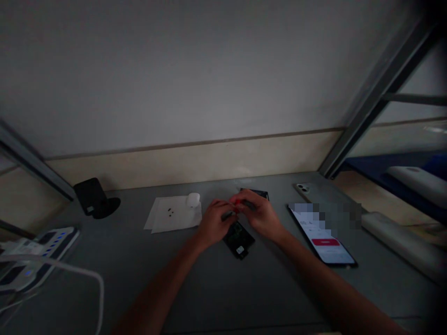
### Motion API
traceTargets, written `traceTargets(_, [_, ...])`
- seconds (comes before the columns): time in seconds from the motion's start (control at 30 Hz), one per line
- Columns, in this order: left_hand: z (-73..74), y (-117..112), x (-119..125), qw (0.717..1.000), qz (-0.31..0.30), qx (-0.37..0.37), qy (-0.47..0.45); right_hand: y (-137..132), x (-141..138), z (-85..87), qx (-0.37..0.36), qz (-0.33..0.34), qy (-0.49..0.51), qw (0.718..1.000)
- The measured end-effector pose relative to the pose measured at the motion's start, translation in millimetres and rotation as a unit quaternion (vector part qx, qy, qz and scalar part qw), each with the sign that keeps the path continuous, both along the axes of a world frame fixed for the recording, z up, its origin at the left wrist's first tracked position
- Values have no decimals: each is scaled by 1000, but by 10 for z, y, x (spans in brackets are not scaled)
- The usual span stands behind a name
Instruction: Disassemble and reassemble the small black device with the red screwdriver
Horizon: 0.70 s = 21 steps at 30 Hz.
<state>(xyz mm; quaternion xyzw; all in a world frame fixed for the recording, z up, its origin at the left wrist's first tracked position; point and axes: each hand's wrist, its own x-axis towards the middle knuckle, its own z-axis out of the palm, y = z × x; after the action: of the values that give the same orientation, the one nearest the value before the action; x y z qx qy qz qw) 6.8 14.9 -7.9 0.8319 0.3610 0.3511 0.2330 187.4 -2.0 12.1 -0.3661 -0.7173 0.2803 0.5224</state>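
Note:
My left hand (pixel 216 221) and my right hand (pixel 260 216) meet in the middle of the desk, their fingers curled in close together. Between the fingertips is a small red thing (pixel 238 203), too small and dim to name. Dark bits show at both hands' fingers, but I cannot make out what they are. Just below lies a flat black part (pixel 240 242) with a small white label, its upper end hidden by the hands. Behind my right hand, another flat dark piece (pixel 261 193) is partly covered.
White paper sheets (pixel 171 216) to the left carry several tiny dark pieces and a white earbud case (pixel 193 200). A black stand (pixel 92 197) is at the back left, a power strip (pixel 52 251) with a white cable nearer. Rightward lie a lit phone (pixel 321 237) and another phone (pixel 310 191).

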Motion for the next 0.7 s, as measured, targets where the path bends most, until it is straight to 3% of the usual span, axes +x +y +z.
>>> traceTargets(0.17, [109, -29, -86, 991, -74, 40, 109, 16, 27, -1, -18, -13, 23, 999])
traceTargets(0.43, [295, -84, -175, 969, -70, 64, 227, 26, 142, 92, -16, -98, 138, 985])
traceTargets(0.7, [329, -152, -195, 966, -71, 71, 239, 7, 112, 92, -30, -95, 126, 987])
